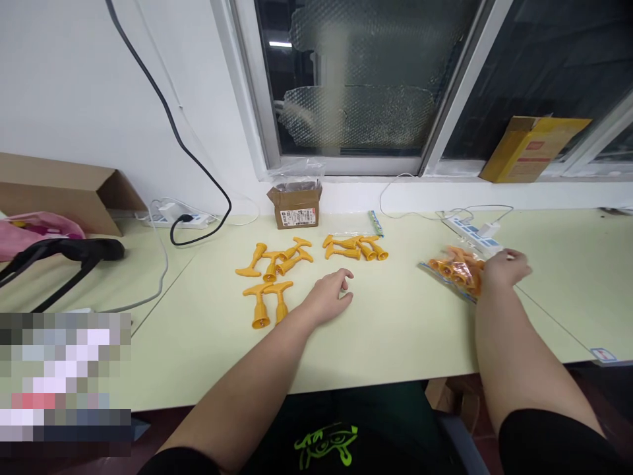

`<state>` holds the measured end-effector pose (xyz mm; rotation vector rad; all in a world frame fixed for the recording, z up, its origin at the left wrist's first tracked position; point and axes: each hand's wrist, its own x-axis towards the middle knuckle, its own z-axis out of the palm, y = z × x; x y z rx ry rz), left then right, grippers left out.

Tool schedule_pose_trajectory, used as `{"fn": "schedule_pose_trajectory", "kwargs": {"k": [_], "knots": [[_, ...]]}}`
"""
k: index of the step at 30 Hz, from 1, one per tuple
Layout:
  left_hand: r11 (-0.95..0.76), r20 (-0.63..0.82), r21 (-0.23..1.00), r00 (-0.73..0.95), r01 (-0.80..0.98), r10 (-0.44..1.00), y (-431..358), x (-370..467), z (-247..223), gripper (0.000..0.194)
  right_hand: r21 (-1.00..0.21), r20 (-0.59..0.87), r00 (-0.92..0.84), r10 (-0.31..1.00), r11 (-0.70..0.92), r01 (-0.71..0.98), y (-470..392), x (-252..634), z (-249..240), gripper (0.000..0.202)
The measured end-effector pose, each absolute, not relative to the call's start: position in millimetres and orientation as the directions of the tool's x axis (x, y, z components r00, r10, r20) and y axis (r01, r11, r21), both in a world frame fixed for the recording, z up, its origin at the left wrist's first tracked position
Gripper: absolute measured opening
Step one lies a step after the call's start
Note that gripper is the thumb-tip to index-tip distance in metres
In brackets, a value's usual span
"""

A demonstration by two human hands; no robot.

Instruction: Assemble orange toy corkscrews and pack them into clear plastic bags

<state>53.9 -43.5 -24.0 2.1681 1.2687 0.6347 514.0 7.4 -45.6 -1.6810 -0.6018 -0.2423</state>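
Observation:
Several yellow T-handled pieces lie loose on the pale green table, left of centre. A second group of yellow pieces rests farther back, beside a flat clear plastic bag. My left hand hovers over or rests on the table just in front of that group, fingers apart, holding nothing. On the right lies a clear bag filled with yellow pieces. My right hand is at its right edge, slightly blurred; whether its fingers grip the bag cannot be made out.
A small cardboard box stands against the wall. Power strips with white cables lie at the back right and back left. A black cable hangs at left, near a black strap-like frame and a large carton.

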Motion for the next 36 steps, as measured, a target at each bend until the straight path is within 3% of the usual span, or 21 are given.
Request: {"fn": "schedule_pose_trajectory", "kwargs": {"k": [2, 3, 4, 6, 9, 11, 14, 15, 17, 23, 27, 32, 36], "knots": [[-0.412, 0.105, 0.640, 0.457, 0.649, 0.883, -44, 55, -24, 0.036, -0.828, 0.539, 0.842, 0.022, -0.167, 0.535, 14, 518, -38, 0.013], [-0.414, 0.098, 0.630, 0.462, 0.657, 0.881, -44, 55, -23, 0.035, -0.798, 0.586, 0.811, -0.005, -0.178, 0.575, 19, 516, -34, 0.020], [-0.419, 0.093, 0.620, 0.469, 0.663, 0.878, -44, 56, -23, 0.035, -0.739, 0.654, 0.754, 0.067, -0.156, 0.655, 26, 509, -29, 0.024], [-0.441, 0.091, 0.593, 0.488, 0.674, 0.868, -46, 57, -21, 0.031, -0.671, 0.685, 0.649, 0.332, -0.062, 0.739, 42, 484, -21, 0.021], [-0.488, 0.091, 0.549, 0.531, 0.679, 0.842, -48, 59, -22, 0.028, -0.520, 0.652, 0.224, 0.725, 0.213, 0.827, 71, 422, -15, 0.023], [-0.509, 0.091, 0.530, 0.552, 0.678, 0.829, -49, 59, -23, 0.028, -0.421, 0.542, -0.067, 0.838, 0.340, 0.841, 90, 375, -15, 0.028], [-0.520, 0.087, 0.517, 0.563, 0.680, 0.822, -48, 58, -26, 0.027, -0.296, 0.253, -0.274, 0.928, 0.344, 0.891, 117, 318, -19, 0.035], [-0.521, 0.083, 0.517, 0.565, 0.680, 0.821, -47, 58, -27, 0.027, -0.264, 0.145, -0.285, 0.947, 0.315, 0.912, 125, 304, -20, 0.036], [-0.520, 0.076, 0.520, 0.570, 0.678, 0.818, -46, 57, -28, 0.027, -0.252, 0.080, -0.282, 0.956, 0.293, 0.922, 139, 287, -22, 0.036], [-0.520, 0.083, 0.543, 0.574, 0.659, 0.815, -43, 54, -28, 0.026, -0.243, 0.066, -0.246, 0.967, 0.255, 0.936, 157, 275, -27, 0.036], [-0.505, 0.118, 0.577, 0.546, 0.642, 0.829, -42, 53, -29, 0.026, -0.285, 0.215, -0.230, 0.949, 0.286, 0.915, 147, 278, -20, 0.043], [-0.473, 0.318, 0.652, 0.353, 0.592, 0.880, -31, 49, -31, 0.030, -0.514, 0.670, -0.034, 0.742, 0.496, 0.700, 121, 282, -2, 0.029], [-0.416, 0.388, 0.712, 0.177, 0.566, 0.905, -19, 42, -33, 0.033, -0.524, 0.690, 0.000, 0.724, 0.499, 0.690, 100, 287, -3, 0.027]]}}
